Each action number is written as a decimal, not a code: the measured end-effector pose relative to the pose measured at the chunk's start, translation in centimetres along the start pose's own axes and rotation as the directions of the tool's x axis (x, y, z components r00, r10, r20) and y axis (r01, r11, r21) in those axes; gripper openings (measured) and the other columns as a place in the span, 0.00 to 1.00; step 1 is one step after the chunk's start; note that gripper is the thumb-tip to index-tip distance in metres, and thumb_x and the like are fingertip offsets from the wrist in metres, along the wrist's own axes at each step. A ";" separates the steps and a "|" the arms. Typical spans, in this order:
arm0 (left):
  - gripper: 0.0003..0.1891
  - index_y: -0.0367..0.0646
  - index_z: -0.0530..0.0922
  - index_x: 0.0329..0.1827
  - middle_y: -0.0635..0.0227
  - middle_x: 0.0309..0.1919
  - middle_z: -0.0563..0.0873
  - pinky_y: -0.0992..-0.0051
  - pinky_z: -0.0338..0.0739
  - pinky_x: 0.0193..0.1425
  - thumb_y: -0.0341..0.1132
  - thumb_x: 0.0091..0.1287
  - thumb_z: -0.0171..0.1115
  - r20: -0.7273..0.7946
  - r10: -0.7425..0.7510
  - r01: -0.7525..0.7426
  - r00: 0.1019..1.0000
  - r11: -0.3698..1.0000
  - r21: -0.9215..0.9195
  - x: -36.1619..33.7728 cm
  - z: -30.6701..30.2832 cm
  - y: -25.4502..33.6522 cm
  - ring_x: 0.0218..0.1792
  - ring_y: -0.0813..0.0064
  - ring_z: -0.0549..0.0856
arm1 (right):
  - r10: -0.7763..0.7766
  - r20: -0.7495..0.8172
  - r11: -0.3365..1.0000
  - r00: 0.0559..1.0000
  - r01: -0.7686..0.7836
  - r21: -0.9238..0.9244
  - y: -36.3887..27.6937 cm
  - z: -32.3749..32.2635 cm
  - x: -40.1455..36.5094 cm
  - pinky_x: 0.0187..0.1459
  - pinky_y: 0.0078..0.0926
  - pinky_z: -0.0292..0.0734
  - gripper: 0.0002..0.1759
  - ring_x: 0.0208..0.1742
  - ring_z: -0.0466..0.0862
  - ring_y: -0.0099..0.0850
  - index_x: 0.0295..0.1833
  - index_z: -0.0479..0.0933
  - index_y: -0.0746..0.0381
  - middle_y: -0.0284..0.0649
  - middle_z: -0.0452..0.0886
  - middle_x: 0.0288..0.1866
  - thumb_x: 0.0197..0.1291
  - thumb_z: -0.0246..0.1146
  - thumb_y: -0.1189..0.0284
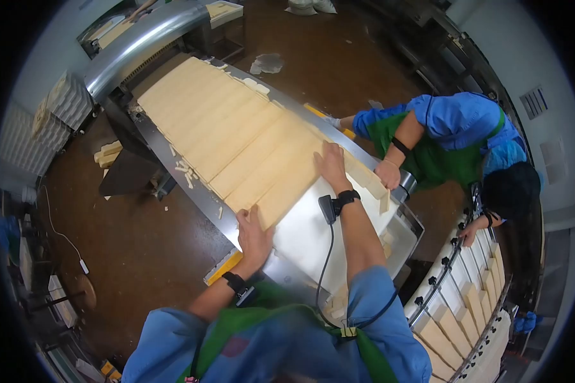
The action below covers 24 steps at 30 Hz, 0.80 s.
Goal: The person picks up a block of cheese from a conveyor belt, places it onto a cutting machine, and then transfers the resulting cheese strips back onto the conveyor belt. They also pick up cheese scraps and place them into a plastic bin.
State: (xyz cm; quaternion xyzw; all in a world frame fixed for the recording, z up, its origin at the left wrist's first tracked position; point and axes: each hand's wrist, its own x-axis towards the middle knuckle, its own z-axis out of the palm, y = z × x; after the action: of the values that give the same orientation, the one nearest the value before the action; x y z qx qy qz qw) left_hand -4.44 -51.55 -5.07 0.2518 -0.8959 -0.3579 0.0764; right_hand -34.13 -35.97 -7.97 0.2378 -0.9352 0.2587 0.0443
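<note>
A row of pale yellow, dough-like slabs lies side by side on the conveyor. At its near end, my left hand grips the left end of the nearest slab, fingers on its top and edge. My right hand holds that slab near its right end, fingers bent over it. Bare white belt shows just in front of the slab. Right of my right hand lies a narrow pale strip along the conveyor's side. My palms and the slab's underside are hidden.
A co-worker's hand is at the strip's near end; their other hand touches a rack holding several pale blocks. A curved metal cover spans the conveyor's far end. Scraps litter the left rail. A cable hangs from my right wrist.
</note>
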 end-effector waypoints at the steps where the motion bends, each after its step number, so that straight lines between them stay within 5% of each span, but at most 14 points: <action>1: 0.44 0.39 0.66 0.79 0.43 0.67 0.66 0.50 0.80 0.63 0.34 0.61 0.80 0.025 -0.023 0.023 0.999 1.000 -0.005 0.3 0.7 0.3 0.63 0.38 0.79 | 0.024 0.068 0.997 0.997 -0.018 -0.075 0.3 0.2 1.4 0.73 0.51 0.71 0.33 0.70 0.76 0.58 0.73 0.74 0.71 0.60 0.79 0.68 0.70 0.68 0.61; 8: 0.46 0.42 0.68 0.76 0.49 0.63 0.68 0.52 0.80 0.61 0.36 0.54 0.85 -0.001 -0.061 0.061 0.998 0.998 0.035 1.0 1.6 1.2 0.61 0.44 0.80 | 0.076 0.039 0.997 0.996 -0.077 0.014 1.4 1.2 1.0 0.71 0.50 0.74 0.34 0.68 0.81 0.58 0.71 0.76 0.70 0.63 0.83 0.65 0.69 0.68 0.56; 13: 0.45 0.43 0.71 0.74 0.49 0.63 0.71 0.52 0.80 0.63 0.36 0.52 0.86 0.018 0.105 -0.106 0.994 0.991 0.077 0.9 1.9 1.5 0.62 0.44 0.80 | 0.185 -0.231 0.976 0.955 -0.206 -0.070 4.6 -2.7 -7.5 0.66 0.52 0.78 0.33 0.60 0.85 0.61 0.63 0.80 0.75 0.64 0.86 0.58 0.68 0.70 0.56; 17: 0.48 0.46 0.71 0.75 0.46 0.65 0.73 0.51 0.81 0.64 0.42 0.50 0.87 0.253 0.320 -0.343 0.913 0.938 0.053 1.7 1.7 2.9 0.62 0.44 0.80 | 0.398 -0.340 0.900 0.852 -0.434 -0.036 6.0 -8.4 -16.4 0.61 0.53 0.79 0.30 0.55 0.86 0.61 0.59 0.81 0.75 0.63 0.87 0.54 0.70 0.70 0.55; 19: 0.50 0.47 0.70 0.77 0.45 0.67 0.73 0.51 0.81 0.65 0.44 0.49 0.87 0.394 0.396 -0.442 0.829 0.897 0.028 2.2 1.8 3.1 0.64 0.43 0.80 | 0.612 -0.245 0.745 0.752 -0.652 -0.140 5.6 -10.7 -20.4 0.60 0.53 0.79 0.30 0.55 0.85 0.60 0.57 0.81 0.75 0.63 0.86 0.53 0.70 0.69 0.54; 22: 0.60 0.51 0.61 0.86 0.39 0.75 0.68 0.51 0.80 0.69 0.48 0.49 0.87 0.511 0.361 -0.519 0.780 0.830 0.205 3.3 2.9 3.0 0.69 0.39 0.79 | 0.444 -0.468 0.834 0.764 -0.544 -0.096 6.1 -8.4 -23.8 0.62 0.53 0.78 0.28 0.58 0.84 0.60 0.56 0.81 0.72 0.63 0.85 0.53 0.73 0.66 0.54; 24: 0.52 0.49 0.65 0.82 0.39 0.71 0.72 0.49 0.81 0.67 0.45 0.52 0.83 0.540 0.331 -0.484 0.774 0.859 0.168 3.0 3.6 3.9 0.65 0.37 0.81 | 0.603 -0.499 0.741 0.623 -0.669 0.060 4.7 -7.7 -24.3 0.66 0.53 0.76 0.31 0.59 0.83 0.60 0.61 0.79 0.73 0.64 0.85 0.56 0.74 0.66 0.52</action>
State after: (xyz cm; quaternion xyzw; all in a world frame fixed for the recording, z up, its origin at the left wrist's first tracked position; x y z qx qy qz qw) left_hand -9.68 -48.47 -5.21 -0.0419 -0.9614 -0.2457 -0.1167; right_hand -15.21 -18.26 -8.48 -0.1851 -0.9301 0.2467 0.1994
